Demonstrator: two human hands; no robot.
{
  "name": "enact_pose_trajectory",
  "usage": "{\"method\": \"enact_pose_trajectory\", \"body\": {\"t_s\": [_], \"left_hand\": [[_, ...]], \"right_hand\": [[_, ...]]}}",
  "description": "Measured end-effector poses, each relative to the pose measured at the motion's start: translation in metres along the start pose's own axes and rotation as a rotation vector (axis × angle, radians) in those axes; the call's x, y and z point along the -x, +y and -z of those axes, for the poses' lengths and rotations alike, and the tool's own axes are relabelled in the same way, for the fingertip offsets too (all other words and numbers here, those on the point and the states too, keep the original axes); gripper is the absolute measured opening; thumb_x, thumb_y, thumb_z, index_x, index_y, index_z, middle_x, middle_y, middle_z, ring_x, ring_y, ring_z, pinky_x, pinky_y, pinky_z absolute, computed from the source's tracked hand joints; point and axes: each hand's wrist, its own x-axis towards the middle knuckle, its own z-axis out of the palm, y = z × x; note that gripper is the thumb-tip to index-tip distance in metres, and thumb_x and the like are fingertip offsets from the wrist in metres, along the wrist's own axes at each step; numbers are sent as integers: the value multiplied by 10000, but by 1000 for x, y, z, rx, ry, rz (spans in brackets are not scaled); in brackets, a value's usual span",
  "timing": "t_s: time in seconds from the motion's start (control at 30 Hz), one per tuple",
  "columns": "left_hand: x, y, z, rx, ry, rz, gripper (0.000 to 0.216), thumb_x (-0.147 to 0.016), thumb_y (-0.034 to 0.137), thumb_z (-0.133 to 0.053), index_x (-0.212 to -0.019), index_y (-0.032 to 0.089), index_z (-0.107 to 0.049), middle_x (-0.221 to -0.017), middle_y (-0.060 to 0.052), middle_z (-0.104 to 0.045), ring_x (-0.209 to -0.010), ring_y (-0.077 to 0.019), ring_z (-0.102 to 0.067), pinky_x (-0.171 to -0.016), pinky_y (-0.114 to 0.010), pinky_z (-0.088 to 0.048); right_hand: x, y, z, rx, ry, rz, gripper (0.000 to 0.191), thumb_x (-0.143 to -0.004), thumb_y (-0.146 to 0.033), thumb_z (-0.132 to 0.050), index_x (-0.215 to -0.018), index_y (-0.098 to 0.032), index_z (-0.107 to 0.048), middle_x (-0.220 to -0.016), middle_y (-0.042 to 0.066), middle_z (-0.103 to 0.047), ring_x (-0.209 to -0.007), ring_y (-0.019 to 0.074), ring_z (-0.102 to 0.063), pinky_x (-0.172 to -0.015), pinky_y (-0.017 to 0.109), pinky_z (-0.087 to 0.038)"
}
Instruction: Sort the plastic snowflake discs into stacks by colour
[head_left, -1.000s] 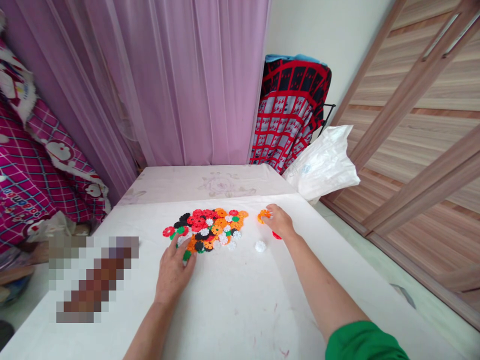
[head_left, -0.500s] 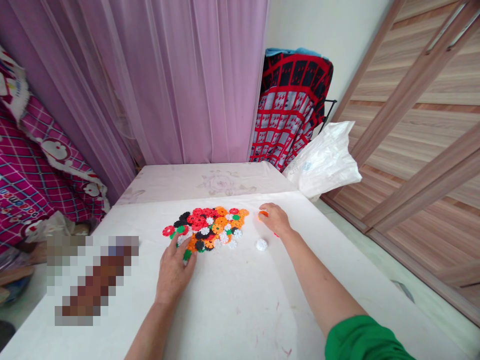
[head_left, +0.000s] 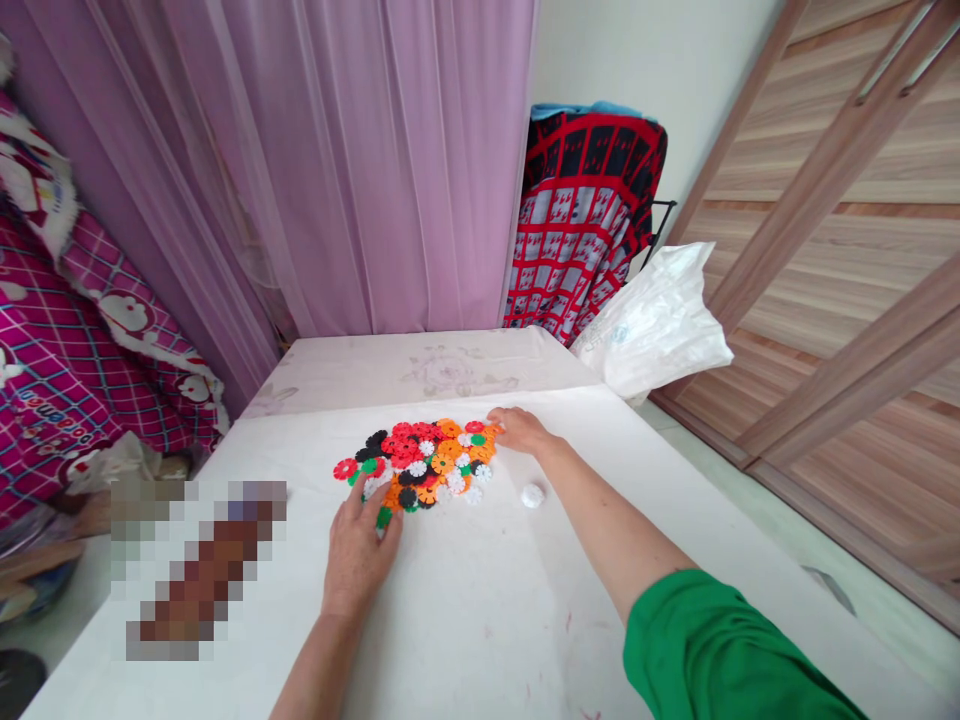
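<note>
A heap of small notched plastic discs (head_left: 444,463) in red, orange, black, white and green lies on the white-covered table. My left hand (head_left: 358,540) rests at the heap's near left edge, fingers spread, their tips touching white and green discs. At the heap's right end is my right hand (head_left: 525,432), palm down with fingers stretched out over the orange discs; its palm side is hidden. A small white stack of discs (head_left: 532,496) stands apart, just below my right wrist.
The white tabletop (head_left: 465,620) has a floral cloth (head_left: 442,370) at its far end. A white plastic bag (head_left: 660,325) stands at the far right corner, beside a wooden wardrobe (head_left: 832,240). A pixelated patch (head_left: 217,570) covers something on the left. Purple curtains (head_left: 397,170) hang behind.
My right hand has moved left to the heap's right end; the orange disc earlier seen at its fingers no longer shows apart from the heap. My left hand stays at the heap.
</note>
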Motion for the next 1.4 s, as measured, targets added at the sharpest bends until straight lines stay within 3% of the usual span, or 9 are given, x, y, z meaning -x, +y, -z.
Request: {"method": "enact_pose_trajectory", "body": {"t_s": [0.17,0.37,0.53,0.77,1.13,1.4], "left_hand": [[0,-1,-1,7,0,5,361,-867,380,-492,-1175,246,-624,-1450,-115,-456,-1151,-272,-580,-990,-460,-456],[0,-3,-2,-7,-9,5,393,-878,401,-472,-1197,230,-623,-1443,-139,-457,-1156,-286,-576,-997,-472,-447],[0,-3,-2,-5,-12,6,411,-880,420,-472,-1214,232,-621,-1447,-151,-450,-1118,-279,-595,-993,-475,-448],[0,-2,-1,27,-26,28,411,-876,425,-483,-1226,254,-614,-1467,-137,-430,-985,-237,-640,-950,-460,-483],[1,-3,-3,0,-5,5,400,-878,414,-475,-1186,215,-635,-1441,-148,-457,-1108,-268,-599,-977,-450,-469],[1,-2,-2,-22,-14,-1,380,-879,394,-475,-1181,221,-629,-1433,-135,-466,-1146,-278,-579,-988,-461,-457]], "right_hand": [[2,8,4,-48,40,-12,453,-696,-176,-672,-1136,-269,-611,-1047,11,-713,-980,189,-641,-847,283,-465],[13,50,28,-73,110,-79,487,-728,-181,-647,-1208,-202,-565,-1117,65,-673,-937,182,-651,-825,285,-482],[28,70,34,-37,75,-60,460,-701,-163,-650,-1153,-219,-589,-1074,40,-684,-908,183,-646,-790,282,-479],[36,56,33,61,12,-74,480,-712,-169,-628,-1185,-239,-589,-1130,31,-668,-1010,182,-622,-843,258,-457],[35,49,39,118,-36,-45,467,-748,-224,-623,-1214,-235,-600,-1192,54,-635,-1066,192,-595,-894,261,-435],[16,6,24,97,-35,82,327,-792,-210,-589,-1105,-251,-675,-1202,36,-657,-1124,203,-564,-949,292,-409]]}}
